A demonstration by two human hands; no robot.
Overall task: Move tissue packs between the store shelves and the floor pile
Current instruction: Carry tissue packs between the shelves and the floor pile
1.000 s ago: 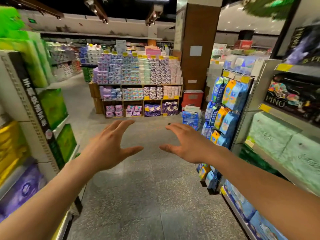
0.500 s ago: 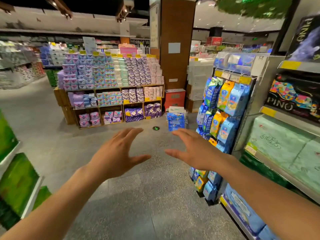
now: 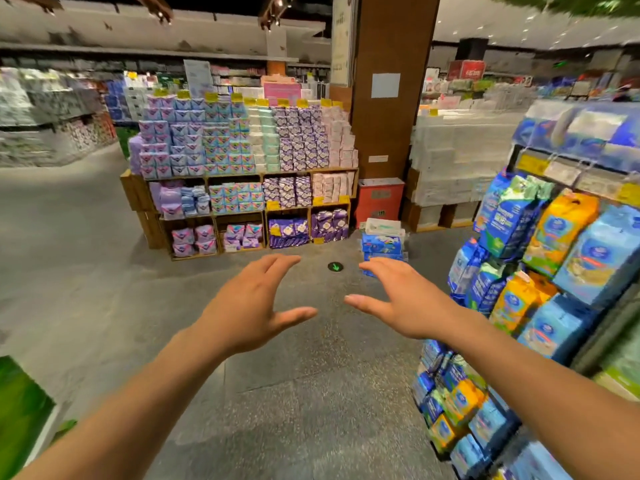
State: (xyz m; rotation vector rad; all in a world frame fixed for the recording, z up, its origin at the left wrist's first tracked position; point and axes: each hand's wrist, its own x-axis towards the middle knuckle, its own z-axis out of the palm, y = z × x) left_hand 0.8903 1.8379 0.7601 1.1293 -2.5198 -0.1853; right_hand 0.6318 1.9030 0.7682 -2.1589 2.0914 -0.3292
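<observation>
Two bare hands, left hand (image 3: 247, 315) and right hand (image 3: 403, 299), are held out empty with fingers spread above a grey speckled floor (image 3: 294, 410). A small floor pile of blue tissue packs (image 3: 382, 244) is seen beyond, near a brown square pillar (image 3: 389, 98).

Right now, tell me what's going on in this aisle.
A person stands in a store aisle with both arms stretched forward. The left hand and right hand are open, fingers spread, and hold nothing. A small pile of tissue packs sits on the floor ahead, near the pillar. A rack of hanging packs is on the right. No pack is being carried.
</observation>
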